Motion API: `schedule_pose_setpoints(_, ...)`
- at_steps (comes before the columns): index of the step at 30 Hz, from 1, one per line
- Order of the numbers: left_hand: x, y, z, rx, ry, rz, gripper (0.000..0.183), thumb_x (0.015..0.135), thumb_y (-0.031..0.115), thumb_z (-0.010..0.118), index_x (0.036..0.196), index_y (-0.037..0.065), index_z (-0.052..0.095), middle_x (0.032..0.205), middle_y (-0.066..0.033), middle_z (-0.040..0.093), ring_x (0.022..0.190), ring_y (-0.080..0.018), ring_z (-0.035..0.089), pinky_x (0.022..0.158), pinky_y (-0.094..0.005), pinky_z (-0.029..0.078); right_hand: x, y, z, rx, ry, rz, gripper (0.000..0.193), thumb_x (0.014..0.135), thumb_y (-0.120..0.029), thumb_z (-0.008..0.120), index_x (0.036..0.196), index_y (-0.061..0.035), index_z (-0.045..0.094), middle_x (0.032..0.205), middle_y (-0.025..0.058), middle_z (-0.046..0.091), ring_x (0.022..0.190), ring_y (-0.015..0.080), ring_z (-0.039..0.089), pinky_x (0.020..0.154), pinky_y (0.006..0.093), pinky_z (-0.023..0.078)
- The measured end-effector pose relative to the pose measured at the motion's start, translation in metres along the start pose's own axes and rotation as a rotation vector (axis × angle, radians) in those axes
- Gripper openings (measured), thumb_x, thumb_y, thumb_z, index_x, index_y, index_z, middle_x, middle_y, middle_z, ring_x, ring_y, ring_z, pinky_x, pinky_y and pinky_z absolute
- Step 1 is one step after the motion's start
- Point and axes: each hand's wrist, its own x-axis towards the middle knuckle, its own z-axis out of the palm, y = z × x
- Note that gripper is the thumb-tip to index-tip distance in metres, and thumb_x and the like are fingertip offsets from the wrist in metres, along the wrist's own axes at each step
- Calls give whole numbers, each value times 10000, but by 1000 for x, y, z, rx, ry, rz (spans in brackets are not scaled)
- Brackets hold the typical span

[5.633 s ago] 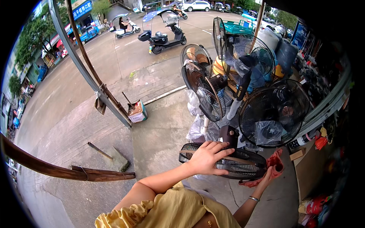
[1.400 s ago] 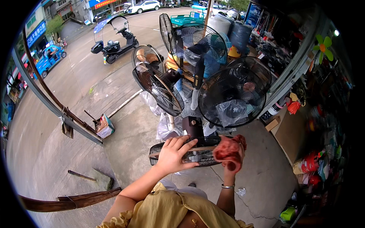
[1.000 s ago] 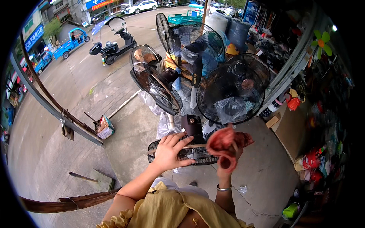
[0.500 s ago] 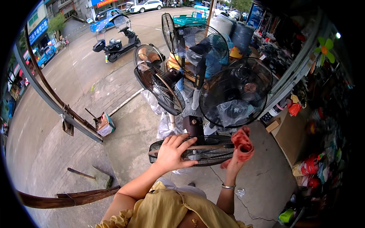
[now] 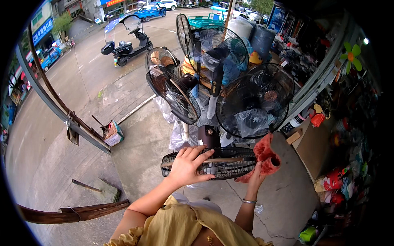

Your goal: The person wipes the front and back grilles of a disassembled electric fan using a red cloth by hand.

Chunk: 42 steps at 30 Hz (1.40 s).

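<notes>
In front of my body stands a fan [image 5: 230, 167] with a black wire cage, seen edge-on from above, its dark motor housing [image 5: 209, 136] behind it. My left hand [image 5: 190, 166] rests over the cage's top rim, fingers spread across the wires and thumb on the near side. At the cage's right end my right hand [image 5: 257, 175] grips a crumpled red cloth [image 5: 266, 149], which touches the rim there. Part of the cloth hangs below the hand. The fan's stand is mostly hidden under the cage.
Several more fans crowd close beyond, among them a large black one [image 5: 252, 102] and a smaller one [image 5: 172, 94]. Shop goods and a cardboard sheet [image 5: 314, 143] line the right. At left are a metal post [image 5: 88, 135], a small box [image 5: 113, 134] and a parked scooter [image 5: 127, 47].
My right hand and the red cloth have moved slightly right, and the cloth has spread against the cage's end. My left hand stays on the cage. A blue truck on the road has moved right.
</notes>
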Motion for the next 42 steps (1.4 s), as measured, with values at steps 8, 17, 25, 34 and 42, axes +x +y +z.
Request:
schedule_pose_setpoints(8,-11,-23,9,51,-34,65,670,683,531,771,1202,131,633,1236,-120,592,1029,-290,595,880,-416,446,-50,-122,42,-496,-529,-690,511,848,-454,646,1278,-179,633,1413,105,523,1271,365,450,1109,541,200)
schedule_pose_setpoints(17,0,3,5,9,30,27,771,673,562,777,1296,147,591,1252,-106,577,1043,-298,581,880,-409,446,-14,9,-14,131,25,165,260,925,-19,598,1177,-11,533,1033,58,591,803,89,566,659,227,484)
schedule_pose_setpoints(25,-17,-20,15,-25,-55,-23,600,724,450,719,1243,167,619,1235,-100,619,1097,-279,589,940,-428,430,-68,-118,50,-208,-698,-533,462,814,-316,704,1227,-112,668,1409,208,513,1265,355,523,1099,461,336)
schedule_pose_setpoints(34,-1,2,2,9,45,28,739,681,567,779,1261,142,610,1246,-118,582,1050,-307,583,911,-416,446,-11,-37,-12,-621,-253,-822,422,923,-363,603,1234,-77,597,1377,169,525,1238,313,522,971,459,385)
schedule_pose_setpoints(42,-11,-17,11,107,-63,-17,617,712,403,724,1238,104,606,1266,-130,582,1092,-301,580,910,-408,440,-74,-121,39,-182,-674,-504,459,824,-173,680,1276,-111,627,1470,224,429,1288,360,503,1036,437,424)
